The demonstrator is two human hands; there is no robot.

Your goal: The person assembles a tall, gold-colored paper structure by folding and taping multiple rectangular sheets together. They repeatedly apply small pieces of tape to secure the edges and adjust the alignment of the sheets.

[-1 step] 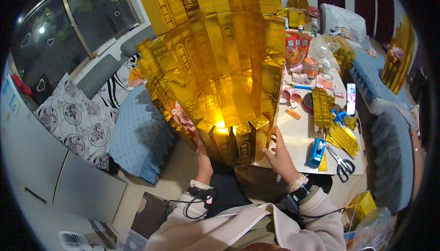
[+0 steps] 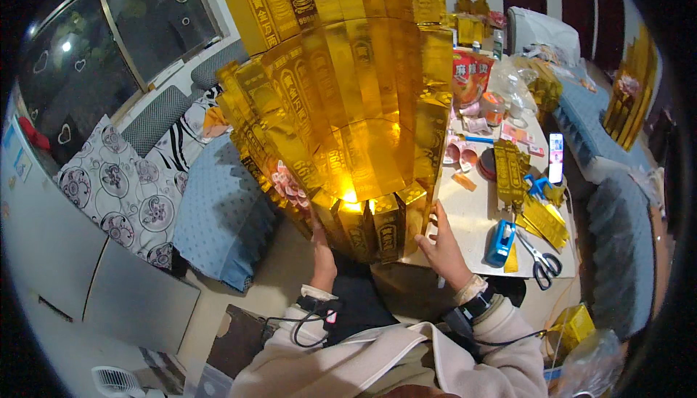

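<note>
Tall gold foil-paper tower fills centre frame, base at 6 o'clock. Left hand props its underside, grip hidden; right hand spread flat against the 4 o'clock wall. Steady evenly; foil panels likely crush easily

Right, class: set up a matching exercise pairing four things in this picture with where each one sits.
Things:
1. scissors
2. blue tape dispenser
3. phone
4. patterned cushion

Places:
A. left, against the sofa back
B. upright beyond the gold paper pieces
C. table's near right corner
D. just right of the right hand

Pairs: 1-C, 2-D, 3-B, 4-A
</note>
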